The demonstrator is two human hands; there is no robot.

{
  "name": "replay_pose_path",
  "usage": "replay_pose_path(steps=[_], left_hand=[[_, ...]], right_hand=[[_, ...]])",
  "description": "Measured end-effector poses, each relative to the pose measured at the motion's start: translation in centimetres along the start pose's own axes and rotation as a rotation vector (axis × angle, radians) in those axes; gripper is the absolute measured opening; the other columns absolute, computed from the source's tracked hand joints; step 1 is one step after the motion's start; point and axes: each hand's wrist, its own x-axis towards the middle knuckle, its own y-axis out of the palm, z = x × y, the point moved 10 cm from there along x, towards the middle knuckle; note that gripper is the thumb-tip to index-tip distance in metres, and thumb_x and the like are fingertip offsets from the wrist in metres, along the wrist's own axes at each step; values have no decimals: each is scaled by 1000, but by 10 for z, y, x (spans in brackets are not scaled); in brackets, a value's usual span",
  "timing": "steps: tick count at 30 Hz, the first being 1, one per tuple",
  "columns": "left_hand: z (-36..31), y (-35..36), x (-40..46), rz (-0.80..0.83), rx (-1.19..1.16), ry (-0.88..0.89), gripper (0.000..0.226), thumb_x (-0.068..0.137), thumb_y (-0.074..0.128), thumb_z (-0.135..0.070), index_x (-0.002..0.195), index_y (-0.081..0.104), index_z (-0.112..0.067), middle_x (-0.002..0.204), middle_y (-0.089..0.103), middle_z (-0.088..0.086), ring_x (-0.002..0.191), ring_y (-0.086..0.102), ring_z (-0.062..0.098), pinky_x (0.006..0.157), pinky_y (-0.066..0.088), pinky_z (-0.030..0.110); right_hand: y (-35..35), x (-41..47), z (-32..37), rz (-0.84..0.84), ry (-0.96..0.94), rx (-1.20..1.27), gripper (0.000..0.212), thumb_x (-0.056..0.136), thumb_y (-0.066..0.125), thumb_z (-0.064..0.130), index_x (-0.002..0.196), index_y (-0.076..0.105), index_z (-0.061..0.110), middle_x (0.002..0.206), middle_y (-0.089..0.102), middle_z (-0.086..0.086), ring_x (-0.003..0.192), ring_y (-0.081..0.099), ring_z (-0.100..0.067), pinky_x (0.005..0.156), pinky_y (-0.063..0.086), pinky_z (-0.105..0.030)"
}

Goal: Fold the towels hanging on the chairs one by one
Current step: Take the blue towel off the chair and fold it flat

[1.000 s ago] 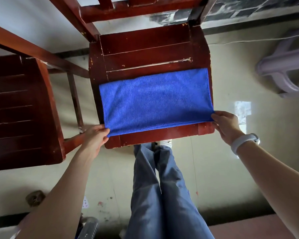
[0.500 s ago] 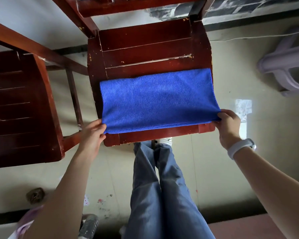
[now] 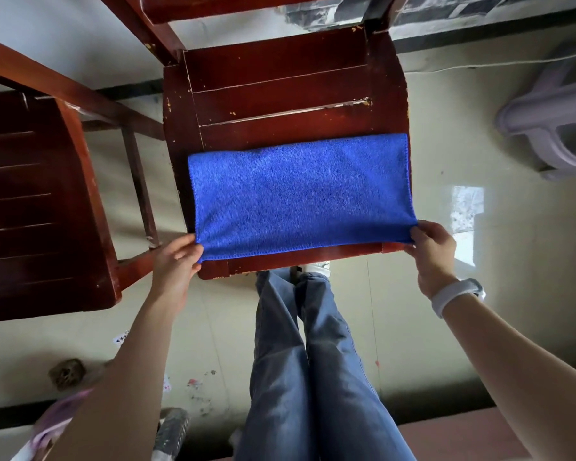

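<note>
Holding: left hand (image 3: pixel 177 264) pinches the near left corner of the blue towel (image 3: pixel 301 194); right hand (image 3: pixel 430 251) pinches the near right corner, fingers curled over the edge
Towel position: spread flat as a wide rectangle across the front half of the wooden chair seat (image 3: pixel 280 91), near hem just short of the seat's front edge, right side reaching the seat's right edge
Fold stage (judged): already doubled once, by its shape; another fold is likely due
Risk, slip: the right corner overhangs the seat side; a loose pinch there could let it droop off the edge
Risk, skew: lifting one corner ahead of the other would probably set the edges out of line, since the cloth is soft and limp
Risk, snag: the seat's paint is chipped and its slats gapped; the pile may catch if the towel is dragged, not lifted
Risk, drop: the floor (image 3: pixel 446 327) carries paint specks and scraps, so a fallen towel would pick up dirt
Surface: dark red slatted seat, worn, with pale chips at the joints
Second chair (image 3: pixel 37 201): same dark red wood, to the left, no towel visible on the part shown
Room: pale glossy floor; pale plastic stool (image 3: pixel 546 128) lying at far right; person's jeans and a white shoe below the seat; white wristband (image 3: pixel 454 296) on the right wrist
</note>
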Motion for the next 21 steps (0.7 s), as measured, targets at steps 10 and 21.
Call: replay_pose_path(steps=[10, 21], left_hand=[[-3, -3, 9, -169, 195, 142, 26, 86, 59, -4, 111, 57, 3, 82, 60, 6, 71, 55, 7, 66, 50, 17], [-58, 87, -42, -217, 1125, 918, 49, 85, 41, -20, 133, 40, -10, 139, 44, 16, 130, 35, 32, 106, 29, 45]], right_hand=[[3, 6, 3, -28, -52, -294, 26, 90, 48, 8, 113, 56, -1, 113, 61, -20, 90, 51, -22, 78, 41, -27], [100, -62, 68, 88, -1005, -918, 50, 75, 37, 13, 122, 53, 8, 125, 55, -17, 120, 42, -31, 103, 30, -49]])
